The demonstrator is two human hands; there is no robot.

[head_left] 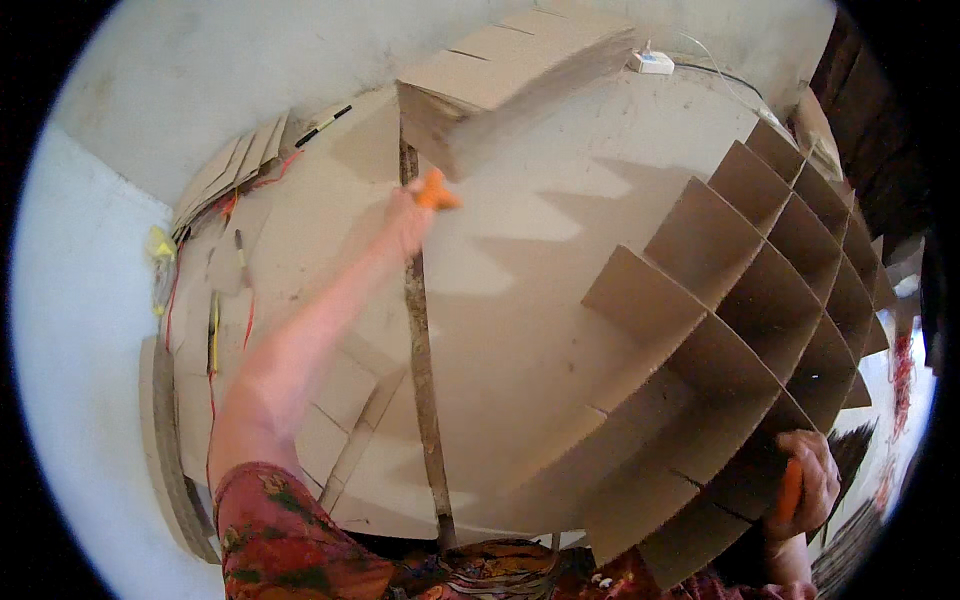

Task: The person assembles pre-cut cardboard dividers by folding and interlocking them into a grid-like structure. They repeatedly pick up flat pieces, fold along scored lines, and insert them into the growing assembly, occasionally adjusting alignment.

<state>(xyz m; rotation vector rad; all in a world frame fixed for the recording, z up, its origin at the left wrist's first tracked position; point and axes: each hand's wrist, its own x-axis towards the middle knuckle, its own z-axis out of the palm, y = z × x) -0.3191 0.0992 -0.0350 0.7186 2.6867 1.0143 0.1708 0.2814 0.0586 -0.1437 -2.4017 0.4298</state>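
My left hand is stretched out over the table, just short of a stack of slotted cardboard strips. Orange coverings show at its fingers, which look spread and slightly blurred, with nothing visible between them. At the lower right, my right hand curls its fingers at the near right side of a cardboard divider grid. Orange also shows along its thumb. The grid is made of crossed panels forming several square cells, and it stands tilted on the right of the table. Exactly where the right fingers press is partly hidden.
The pale tabletop has a dark seam running through it. Along the left lie more cardboard strips, pens and red cords. A white power socket with a cable sits at the far wall.
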